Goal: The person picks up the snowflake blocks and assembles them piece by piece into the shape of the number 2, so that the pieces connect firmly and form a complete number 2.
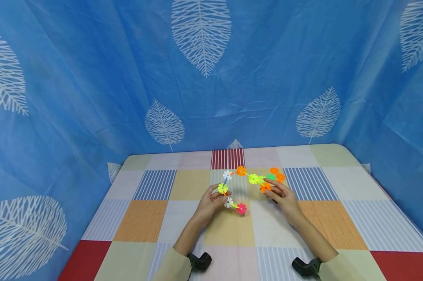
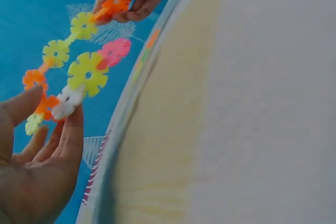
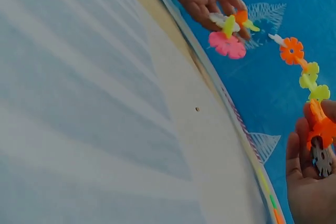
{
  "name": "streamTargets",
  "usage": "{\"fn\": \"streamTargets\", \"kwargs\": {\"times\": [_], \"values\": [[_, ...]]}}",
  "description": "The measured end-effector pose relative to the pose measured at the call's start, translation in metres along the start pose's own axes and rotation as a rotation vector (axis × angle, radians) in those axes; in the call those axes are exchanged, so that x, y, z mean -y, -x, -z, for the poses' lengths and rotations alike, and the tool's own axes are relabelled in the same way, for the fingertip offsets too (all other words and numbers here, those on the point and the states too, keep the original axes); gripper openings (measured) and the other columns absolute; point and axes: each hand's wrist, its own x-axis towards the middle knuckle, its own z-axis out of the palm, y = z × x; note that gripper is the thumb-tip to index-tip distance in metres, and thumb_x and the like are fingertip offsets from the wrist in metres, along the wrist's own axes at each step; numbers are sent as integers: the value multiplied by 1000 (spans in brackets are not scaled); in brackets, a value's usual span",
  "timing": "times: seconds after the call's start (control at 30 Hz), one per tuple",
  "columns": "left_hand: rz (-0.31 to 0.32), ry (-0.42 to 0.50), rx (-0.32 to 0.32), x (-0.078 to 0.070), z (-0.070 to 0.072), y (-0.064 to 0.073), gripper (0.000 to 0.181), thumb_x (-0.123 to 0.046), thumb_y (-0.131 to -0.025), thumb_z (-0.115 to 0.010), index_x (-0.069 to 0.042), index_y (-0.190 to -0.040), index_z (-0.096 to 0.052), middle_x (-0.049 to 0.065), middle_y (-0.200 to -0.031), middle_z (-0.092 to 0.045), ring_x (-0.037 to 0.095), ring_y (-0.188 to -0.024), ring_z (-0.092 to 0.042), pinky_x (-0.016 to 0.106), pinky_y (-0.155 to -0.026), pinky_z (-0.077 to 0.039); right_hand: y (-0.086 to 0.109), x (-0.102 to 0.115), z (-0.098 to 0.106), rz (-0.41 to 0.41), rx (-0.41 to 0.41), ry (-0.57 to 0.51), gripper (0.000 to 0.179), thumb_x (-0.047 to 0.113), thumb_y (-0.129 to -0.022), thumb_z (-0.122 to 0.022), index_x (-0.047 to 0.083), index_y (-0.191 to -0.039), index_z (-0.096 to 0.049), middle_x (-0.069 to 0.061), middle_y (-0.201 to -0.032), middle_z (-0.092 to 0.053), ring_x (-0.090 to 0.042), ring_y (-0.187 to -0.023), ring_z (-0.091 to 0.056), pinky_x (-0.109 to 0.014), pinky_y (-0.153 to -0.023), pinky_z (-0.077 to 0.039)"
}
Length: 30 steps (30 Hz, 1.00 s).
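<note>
A chain of flower-shaped plastic interlocking discs stretches between both hands above the table. My left hand (image 1: 207, 205) pinches it near a yellow disc (image 1: 222, 188) and a white disc (image 1: 228, 202). From there a short tail ends in a pink disc (image 1: 241, 208). The upper run passes a white disc (image 1: 227, 175), an orange disc (image 1: 241, 171) and a yellow-green disc (image 1: 253, 178). My right hand (image 1: 286, 201) holds the other end by an orange disc (image 1: 265, 188). A dark grey disc (image 3: 321, 158) sits against that one, within the fingers in the right wrist view.
Beyond the right hand, loose discs lie on the table, among them a green disc (image 1: 271, 177) and an orange disc (image 1: 274, 170). A patchwork-patterned cloth (image 1: 141, 220) covers the table. Blue leaf-print curtains (image 1: 260, 78) stand around its back and sides.
</note>
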Motion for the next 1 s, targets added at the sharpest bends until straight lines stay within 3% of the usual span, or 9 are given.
{"fn": "streamTargets", "kwargs": {"times": [0.13, 0.33, 0.47, 0.63, 0.83, 1.0], "values": [[-33, 10, -148, -7, 0, -8, 49, -6, -87, -62, -2, -130, -39, 17, -112, -63, 20, -100, -60, 23, -78, -47, 3, -1, -3, 61, 78, 25, 46, 11, -88, -63, 4, -132, -49, -3, -119, -60, -12, -94, -55, -20, -79, -47], [-91, 22, -342, -19, -1, -24, 39, -5, -86, -63, -1, -123, -51, 15, -109, -63, 19, -97, -62, 29, -80, -49, 8, 0, -11, 157, 209, 25, 53, 2, -87, -62, -1, -135, -42, -18, -128, -50, -23, -98, -56, -23, -81, -48], [-137, 27, -369, -23, -4, -33, 37, -4, -86, -64, 3, -121, -56, 17, -114, -60, 22, -103, -59, 25, -85, -47, 16, 2, -18, 205, 274, 52, 62, -1, -84, -64, -4, -138, -35, -25, -125, -48, -28, -97, -57, -28, -79, -50], [-166, 22, -402, -20, -6, -43, 31, -3, -85, -64, 7, -114, -61, 19, -112, -59, 25, -96, -61, 19, -76, -48, 29, 5, -34, 179, 245, 143, 72, 4, -78, -72, 3, -140, -36, -23, -126, -51, -34, -102, -56, -38, -85, -48], [-88, -69, -476, -8, -4, -53, 26, -6, -85, -65, 1, -110, -65, 14, -107, -61, 14, -88, -57, 17, -69, -49, 46, 6, -58, 63, 204, 257, 76, 20, -75, -77, 7, -139, -39, -17, -125, -54, -33, -105, -56, -39, -88, -46], [-40, -200, -469, 6, 1, -57, 24, -12, -85, -66, -5, -108, -67, 8, -108, -63, 19, -97, -57, 22, -76, -49, 53, 3, -69, 21, 174, 393, 74, 29, -73, -77, 9, -136, -45, -10, -123, -57, -30, -109, -54, -46, -94, -40]]}}
